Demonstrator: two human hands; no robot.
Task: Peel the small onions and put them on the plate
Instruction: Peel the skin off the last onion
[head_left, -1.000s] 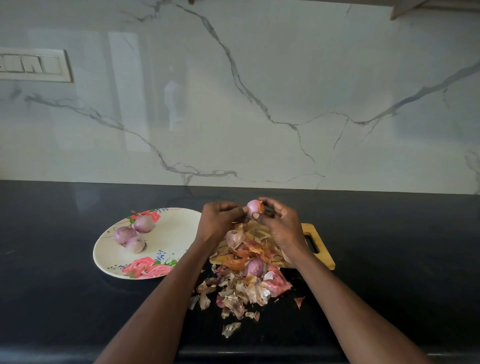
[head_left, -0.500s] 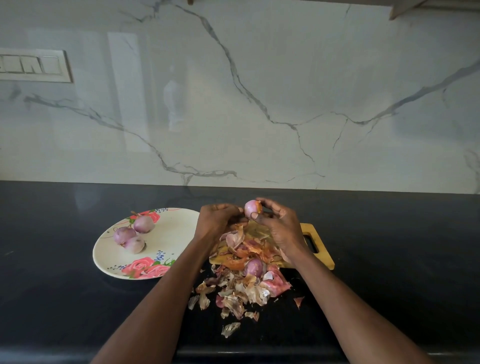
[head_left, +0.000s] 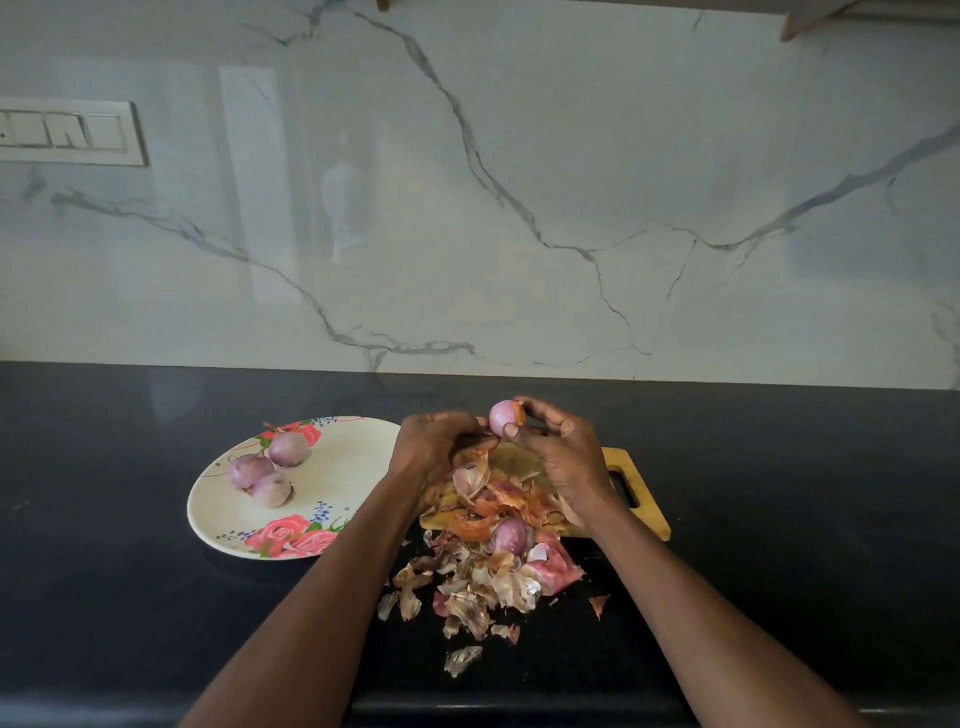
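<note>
Item: small onion (head_left: 503, 417), pinched in my right hand (head_left: 558, 457) above the cutting board (head_left: 641, 506); my left hand (head_left: 434, 449) curled beside it, grip unclear.

Both hands up over cutting board (head_left: 641, 499). Right hand (head_left: 558, 457) pinches small onion (head_left: 503, 417), orange skin scrap on its right side. Left hand (head_left: 434, 447) curled just beside it, contact unclear. Three peeled onions (head_left: 267, 470) on floral plate (head_left: 343, 467). Peel pile (head_left: 488, 566) with one more onion (head_left: 510, 535) on board's near edge.
</note>
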